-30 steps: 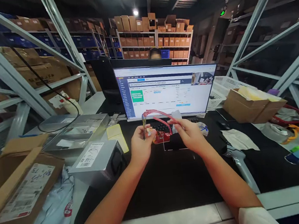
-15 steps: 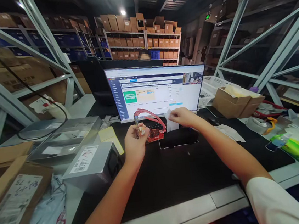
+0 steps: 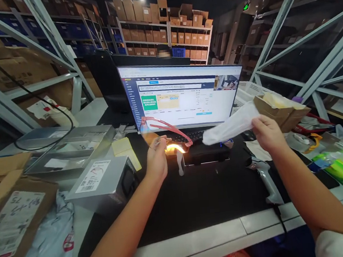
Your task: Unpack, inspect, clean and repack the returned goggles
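My left hand (image 3: 157, 159) is closed on a pair of red-framed glasses (image 3: 166, 134) with tinted lenses, held above the black desk mat (image 3: 203, 198) just in front of the keyboard (image 3: 206, 151). A small tag hangs from the glasses. My right hand (image 3: 267, 133) grips one end of a white plastic pouch (image 3: 231, 126), lifted to the right of the glasses and level with the bottom of the monitor (image 3: 183, 94).
A handheld barcode scanner (image 3: 263, 174) lies right of the mat. An open cardboard box (image 3: 280, 111) and a white basket stand at the right. A grey printer (image 3: 103, 182), metal tray (image 3: 69, 149) and cardboard box (image 3: 12, 219) sit at the left. Shelving with cartons surrounds the desk.
My right hand picked up the white pouch from by the keyboard and swung it up to the right. My left hand kept hold of the glasses, tilting them.
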The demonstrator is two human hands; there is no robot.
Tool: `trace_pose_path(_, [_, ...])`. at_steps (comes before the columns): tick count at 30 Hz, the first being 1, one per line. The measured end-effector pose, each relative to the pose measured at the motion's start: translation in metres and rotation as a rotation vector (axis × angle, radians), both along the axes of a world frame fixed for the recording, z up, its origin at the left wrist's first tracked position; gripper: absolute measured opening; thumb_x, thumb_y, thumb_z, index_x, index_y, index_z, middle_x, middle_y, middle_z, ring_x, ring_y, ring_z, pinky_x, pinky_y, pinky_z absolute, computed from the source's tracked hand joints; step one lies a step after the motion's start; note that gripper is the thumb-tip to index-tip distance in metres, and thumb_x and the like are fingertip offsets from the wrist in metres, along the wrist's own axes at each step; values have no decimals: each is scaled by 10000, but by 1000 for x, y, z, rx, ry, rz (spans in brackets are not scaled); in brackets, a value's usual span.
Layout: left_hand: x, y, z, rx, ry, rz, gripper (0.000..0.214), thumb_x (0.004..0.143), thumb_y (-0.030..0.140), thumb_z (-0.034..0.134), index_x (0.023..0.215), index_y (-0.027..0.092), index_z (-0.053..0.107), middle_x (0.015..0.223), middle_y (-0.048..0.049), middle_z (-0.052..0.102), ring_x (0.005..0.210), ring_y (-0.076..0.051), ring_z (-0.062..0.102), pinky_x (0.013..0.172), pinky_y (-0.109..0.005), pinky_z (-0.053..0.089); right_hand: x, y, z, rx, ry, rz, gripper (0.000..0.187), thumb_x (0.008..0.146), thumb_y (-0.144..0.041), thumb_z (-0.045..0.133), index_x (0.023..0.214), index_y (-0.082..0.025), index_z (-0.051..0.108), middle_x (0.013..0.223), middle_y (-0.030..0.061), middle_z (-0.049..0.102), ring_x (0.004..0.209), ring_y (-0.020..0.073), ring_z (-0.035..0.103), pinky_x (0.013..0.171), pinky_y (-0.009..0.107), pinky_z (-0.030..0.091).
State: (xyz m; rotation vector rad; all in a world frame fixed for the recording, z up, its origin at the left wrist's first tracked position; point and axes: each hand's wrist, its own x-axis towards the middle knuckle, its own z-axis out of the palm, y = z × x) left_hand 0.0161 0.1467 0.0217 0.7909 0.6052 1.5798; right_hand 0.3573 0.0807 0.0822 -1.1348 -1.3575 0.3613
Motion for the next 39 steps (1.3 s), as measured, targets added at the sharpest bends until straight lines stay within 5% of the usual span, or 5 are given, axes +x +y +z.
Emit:
trace_pose_path(11, [11, 6, -20, -76, -61, -9, 521, 584, 536, 902, 871, 161, 683, 808, -41, 715, 808, -191, 700, 808, -335, 532, -41, 16, 40, 235, -687, -275, 402, 990, -450, 455, 651, -237, 422, 654, 7, 445, 650, 157, 457, 652, 325, 351])
trace_pose_path(17, [7, 2, -14, -3, -22, 30, 482, 599, 525, 902, 853, 177, 686, 821, -30, 724, 860, -180, 690, 860, -317, 514, -95, 30, 13, -364, -1128, 349, 365, 926, -290, 511, 571, -205, 498, 662, 32, 577, 603, 142, 489, 615, 298, 348])
trace_pose_path(25, [5, 1, -15, 60, 66, 58, 453, 639, 535, 878, 859, 185, 692, 840, -38, 724, 848, -188, 696, 843, -326, 516, -104, 77, -7, -744, -1097, 371, 465, 937, -553, 529, 709, -209, 744, 748, 72, 754, 575, 193, 646, 564, 312, 476])
trace_pose_path(33, [-1, 2, -8, 81, 82, 154, 431, 709, 531, 830, 908, 181, 678, 899, -51, 718, 890, -187, 685, 867, -329, 518, -102, 14, 20, -388, -1029, 71, 480, 930, -576, 571, 1220, -229, 731, 1090, 117, 771, 902, 319, 715, 806, 425, 523])
trace_pose_path(39, [-3, 0, 0, 95, 32, 264, 413, 715, 521, 831, 901, 193, 663, 886, -31, 693, 888, -181, 672, 868, -322, 526, -171, -13, 2, -178, -1120, 330, 289, 1008, -305, 481, 902, -199, 728, 873, 87, 705, 840, 241, 651, 759, 371, 503])
